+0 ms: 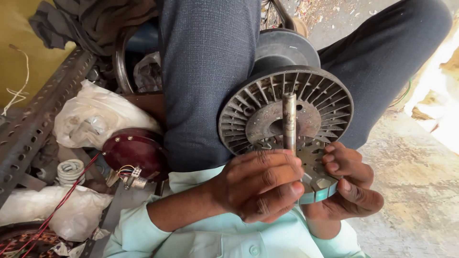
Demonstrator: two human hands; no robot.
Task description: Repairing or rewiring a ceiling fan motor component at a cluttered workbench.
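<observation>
From the head camera, we look down at a round metal fan rotor with a ring of slots, held on edge in the middle of the frame, just in front of a knee in dark trousers. A steel shaft stands up through its hub, upright and a little rusty.

Our left hand sits in the lower middle of the frame. Its fingers are curled tightly around the bottom of the shaft, thumb pressed along the front. Our right hand, lower right, cups the rim of the rotor from beneath, with its fingers hooked over the edge and touching the slotted face. Both hands are closed on the piece, with no gap showing.

As for progress, we judge that the shaft is already seated in the hub and the rotor is out of any housing; nothing shows whether the shaft is going in or coming out, and no tool is in view near the hands.

At the left of the frame lie a dark red round cover with loose wires, a white coiled bulb, some crumpled white plastic bags and a slotted metal angle bar. The bare concrete floor fills the right side.
</observation>
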